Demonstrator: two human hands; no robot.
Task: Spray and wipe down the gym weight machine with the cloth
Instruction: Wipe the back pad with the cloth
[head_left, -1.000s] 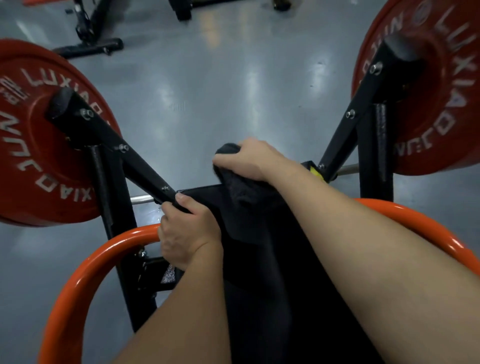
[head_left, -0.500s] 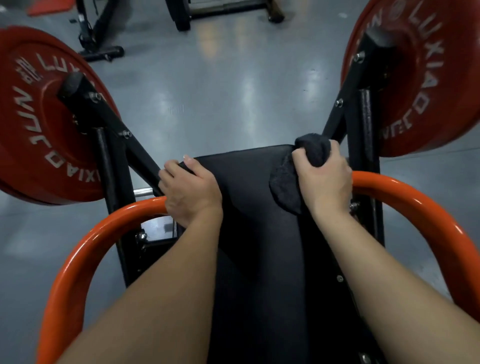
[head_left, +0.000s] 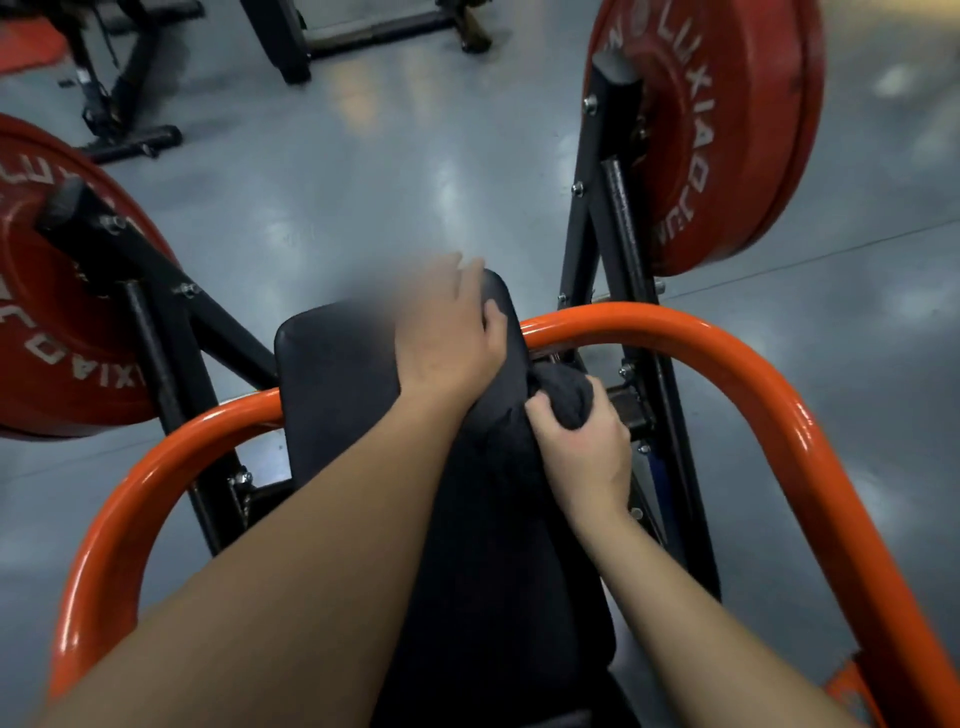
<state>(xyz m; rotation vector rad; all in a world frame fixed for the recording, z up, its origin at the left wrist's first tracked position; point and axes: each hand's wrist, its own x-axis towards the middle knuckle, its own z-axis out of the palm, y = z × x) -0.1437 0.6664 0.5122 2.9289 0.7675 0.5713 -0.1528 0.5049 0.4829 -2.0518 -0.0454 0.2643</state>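
Now, left hand (head_left: 447, 332): it lies flat on the far end of the pad, fingers fairly straight and reaching to its far edge, thumb spread to the right. It holds nothing. It is blurred, so I can tell no finer detail.
Right hand (head_left: 576, 447): my fingers are curled tight round the cloth, at the pad's right edge, on the near side of the orange bar.
Cloth (head_left: 563, 395): dark and bunched into a lump, it sticks out of the far side of my right fist. It touches the right edge of the pad, just beside the orange bar.
Pad (head_left: 337, 374): black and long, it runs from near me to far, under both my forearms.
Weight machine (head_left: 621, 234): its black posts rise on either side of the pad and carry the plates.
Orange bar (head_left: 675, 327): a curved tube that loops from near left, behind the pad, round to near right.
Left plate (head_left: 52, 338): red with white lettering, on a black arm, left of the pad.
Right plate (head_left: 727, 130): red with white lettering, far right, against its black post.
Floor (head_left: 363, 182): grey and glossy, with pale streaks of reflected light.
Other equipment (head_left: 114, 104): black frames stand on the floor at far left.
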